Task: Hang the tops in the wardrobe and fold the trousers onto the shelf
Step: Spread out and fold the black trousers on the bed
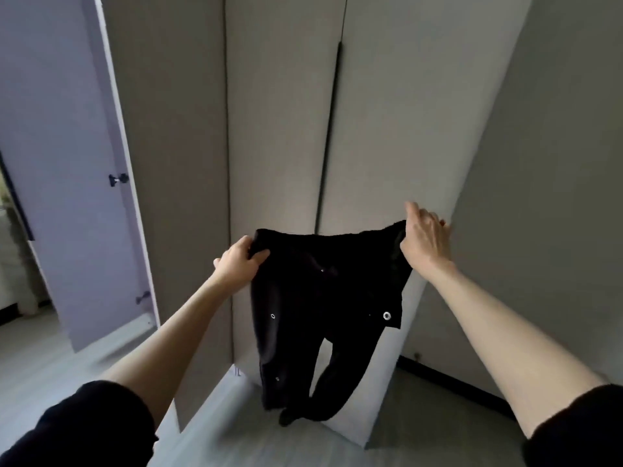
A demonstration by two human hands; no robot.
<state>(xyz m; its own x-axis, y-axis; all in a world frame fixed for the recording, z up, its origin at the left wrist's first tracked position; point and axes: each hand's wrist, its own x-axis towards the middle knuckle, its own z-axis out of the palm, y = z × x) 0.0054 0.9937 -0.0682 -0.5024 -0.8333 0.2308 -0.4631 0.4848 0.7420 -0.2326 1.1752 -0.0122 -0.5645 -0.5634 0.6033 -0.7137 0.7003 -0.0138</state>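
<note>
Lilac door point(67, 163) ajar at far left, then left hand point(237, 264) pinching one top corner of black trousers point(320, 315) (metal snaps showing) hung mid-frame before closed grey wardrobe doors point(279, 129), right hand point(426, 239) gripping the other corner.

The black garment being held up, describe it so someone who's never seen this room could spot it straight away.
Look at the tall grey wardrobe doors filling the middle of the view. In front of them, the left hand and right hand grip the top corners of a black garment. It is the only dark cloth hanging there, dotted with small silver snaps.
</note>
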